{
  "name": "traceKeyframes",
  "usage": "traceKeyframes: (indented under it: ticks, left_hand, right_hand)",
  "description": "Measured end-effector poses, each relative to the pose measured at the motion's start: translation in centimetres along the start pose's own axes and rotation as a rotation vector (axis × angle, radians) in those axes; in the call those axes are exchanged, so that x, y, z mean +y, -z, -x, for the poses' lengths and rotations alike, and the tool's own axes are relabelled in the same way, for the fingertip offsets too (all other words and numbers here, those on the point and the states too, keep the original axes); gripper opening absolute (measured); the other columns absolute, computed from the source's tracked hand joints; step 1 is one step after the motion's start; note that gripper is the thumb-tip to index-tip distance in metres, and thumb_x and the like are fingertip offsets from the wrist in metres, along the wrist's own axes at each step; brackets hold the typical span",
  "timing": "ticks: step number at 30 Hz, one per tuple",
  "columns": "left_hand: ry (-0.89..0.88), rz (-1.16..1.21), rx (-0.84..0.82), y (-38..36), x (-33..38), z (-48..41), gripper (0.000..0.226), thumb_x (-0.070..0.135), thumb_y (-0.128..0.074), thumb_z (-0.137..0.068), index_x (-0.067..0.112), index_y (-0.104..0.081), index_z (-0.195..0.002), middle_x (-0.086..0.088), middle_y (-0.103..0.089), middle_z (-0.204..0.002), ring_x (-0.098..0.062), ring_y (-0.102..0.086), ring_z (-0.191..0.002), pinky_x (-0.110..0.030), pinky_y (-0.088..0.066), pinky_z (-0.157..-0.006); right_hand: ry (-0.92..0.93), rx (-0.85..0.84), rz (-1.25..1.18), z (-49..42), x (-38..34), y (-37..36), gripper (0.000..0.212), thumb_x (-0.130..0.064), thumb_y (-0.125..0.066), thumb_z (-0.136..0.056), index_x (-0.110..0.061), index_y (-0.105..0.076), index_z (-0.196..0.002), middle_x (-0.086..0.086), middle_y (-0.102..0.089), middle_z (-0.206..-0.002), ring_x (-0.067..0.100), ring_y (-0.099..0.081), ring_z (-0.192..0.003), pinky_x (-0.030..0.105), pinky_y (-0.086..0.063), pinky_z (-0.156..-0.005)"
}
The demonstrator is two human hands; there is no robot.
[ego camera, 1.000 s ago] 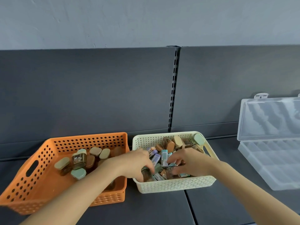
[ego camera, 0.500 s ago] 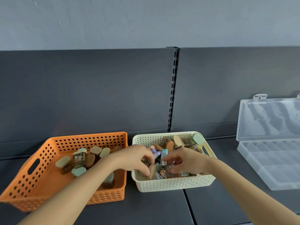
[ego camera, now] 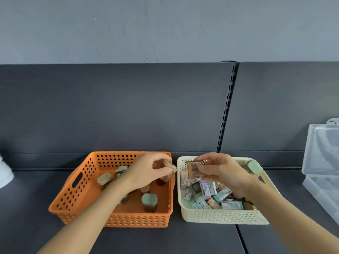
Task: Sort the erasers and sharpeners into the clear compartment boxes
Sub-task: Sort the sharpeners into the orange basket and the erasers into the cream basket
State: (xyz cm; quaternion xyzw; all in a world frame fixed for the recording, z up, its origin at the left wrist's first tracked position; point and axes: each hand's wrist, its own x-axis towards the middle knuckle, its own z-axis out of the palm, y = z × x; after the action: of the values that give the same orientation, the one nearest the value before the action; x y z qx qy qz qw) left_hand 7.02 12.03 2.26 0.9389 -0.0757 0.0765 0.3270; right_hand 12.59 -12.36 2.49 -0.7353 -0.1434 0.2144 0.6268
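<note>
Reaching forward with both forearms, pinching a sharpener point(ego camera: 169, 166) in the curled left grip point(ego camera: 146, 174), a brown block point(ego camera: 192, 171) in the right grip point(ego camera: 222, 174).

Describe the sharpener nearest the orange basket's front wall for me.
Find the orange basket, left of the cream basket. Near its front wall one sharpener stands upright, pale green cap over dark body. No other sharpener there stands as far forward.

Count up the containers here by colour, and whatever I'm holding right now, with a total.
Orange perforated plastic basket: 1
Cream woven-pattern plastic basket: 1
Clear plastic compartment box, lid open: 1
Tan piece pinched in left hand: 1
Brown rectangular piece pinched in right hand: 1
Total: 5
</note>
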Motion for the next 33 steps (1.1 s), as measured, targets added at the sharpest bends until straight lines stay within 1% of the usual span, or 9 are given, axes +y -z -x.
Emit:
traceKeyframes:
  ticks: [4, 7, 12, 17, 19, 21, 26, 29, 33]
  left_hand:
    - [0.099, -0.049, 0.132, 2.7, -2.5, 2.4, 0.027, 0.031, -0.069, -0.082, 0.033, -0.063, -0.108, 0.022, -0.063, -0.102, 0.0, -0.058, -0.094, -0.017, -0.046, -0.079]
    - [0.204, -0.081, 0.147, 4.4, -4.5, 4.5, 0.027, 0.028, -0.071, -0.082, 0.031, -0.058, -0.105, 0.021, -0.061, -0.1, 0.001, -0.058, -0.093, -0.013, -0.044, -0.072]
    - [0.323, -0.195, 0.095, 6.4, -6.9, 7.5, 0.036, 0.026, -0.068, -0.082, 0.034, -0.052, -0.113, 0.019, -0.056, -0.097, 0.001, -0.054, -0.088, -0.011, -0.037, -0.063]
    - [0.417, -0.271, -0.012, 7.1, -9.3, 8.8, 0.023, 0.019, -0.066, -0.078, 0.031, -0.059, -0.096, 0.012, -0.058, -0.093, -0.006, -0.054, -0.086, -0.024, -0.047, -0.071]
    - [0.444, -0.283, -0.082, 7.1, -9.7, 9.0, 0.021, 0.018, -0.065, -0.079, 0.029, -0.059, -0.096, 0.012, -0.06, -0.094, -0.006, -0.056, -0.086, -0.025, -0.049, -0.071]
    - [0.447, -0.318, -0.147, 6.9, -9.9, 8.9, 0.021, 0.021, -0.066, -0.081, 0.028, -0.058, -0.099, 0.01, -0.061, -0.097, -0.007, -0.058, -0.085, -0.029, -0.052, -0.073]
    - [0.45, -0.374, -0.22, 6.4, -10.4, 8.7, 0.034, 0.022, -0.069, -0.083, 0.025, -0.058, -0.115, 0.003, -0.061, -0.111, -0.013, -0.06, -0.093, -0.03, -0.053, -0.077]
    - [0.443, -0.366, -0.193, 6.5, -10.3, 8.7, 0.047, 0.024, -0.068, -0.084, 0.024, -0.053, -0.128, 0.002, -0.056, -0.126, -0.015, -0.057, -0.107, -0.03, -0.051, -0.086]
    - [0.376, -0.311, -0.122, 6.9, -9.8, 8.8, 0.049, 0.026, -0.066, -0.084, 0.025, -0.051, -0.131, 0.006, -0.052, -0.132, -0.009, -0.052, -0.117, -0.028, -0.048, -0.095]
  right_hand:
    - [0.026, 0.027, -0.002, -1.3, -1.0, -4.0, 0.022, -0.007, -0.071, -0.081, -0.007, -0.064, -0.102, 0.018, -0.071, -0.096, 0.027, -0.07, -0.085, 0.037, -0.058, -0.081]
    - [0.041, -0.033, 0.005, -2.0, -1.6, -7.3, 0.027, -0.003, -0.07, -0.081, -0.009, -0.061, -0.106, 0.014, -0.067, -0.099, 0.023, -0.07, -0.085, 0.034, -0.058, -0.077]
    - [0.049, -0.113, 0.03, -2.8, -1.6, -11.7, 0.046, 0.001, -0.066, -0.082, -0.022, -0.058, -0.122, 0.002, -0.06, -0.1, 0.02, -0.067, -0.092, 0.03, -0.059, -0.076]
    - [0.078, -0.175, 0.14, -3.6, -1.1, -14.4, 0.036, -0.006, -0.071, -0.079, -0.027, -0.061, -0.106, 0.002, -0.065, -0.101, 0.023, -0.07, -0.087, 0.039, -0.06, -0.076]
    - [0.099, -0.125, 0.278, -4.0, -0.8, -15.2, 0.036, -0.012, -0.075, -0.076, -0.026, -0.057, -0.104, -0.001, -0.064, -0.102, 0.02, -0.069, -0.083, 0.032, -0.06, -0.071]
    - [0.121, -0.091, 0.39, -4.3, -0.5, -15.8, 0.036, -0.015, -0.075, -0.076, -0.025, -0.053, -0.103, -0.002, -0.063, -0.101, 0.017, -0.065, -0.083, 0.024, -0.058, -0.068]
    - [0.13, -0.101, 0.49, -4.7, 0.6, -16.8, 0.031, -0.019, -0.074, -0.076, -0.024, -0.054, -0.099, -0.005, -0.067, -0.094, 0.012, -0.064, -0.086, 0.024, -0.054, -0.074]
    - [0.17, -0.136, 0.555, -4.8, 0.8, -17.2, 0.031, -0.017, -0.071, -0.079, -0.022, -0.057, -0.107, -0.007, -0.064, -0.097, 0.009, -0.062, -0.088, 0.016, -0.051, -0.07]
    - [0.26, -0.178, 0.783, -5.0, 1.2, -17.5, 0.037, -0.017, -0.067, -0.081, -0.022, -0.059, -0.117, -0.006, -0.058, -0.108, 0.008, -0.058, -0.093, 0.012, -0.048, -0.069]
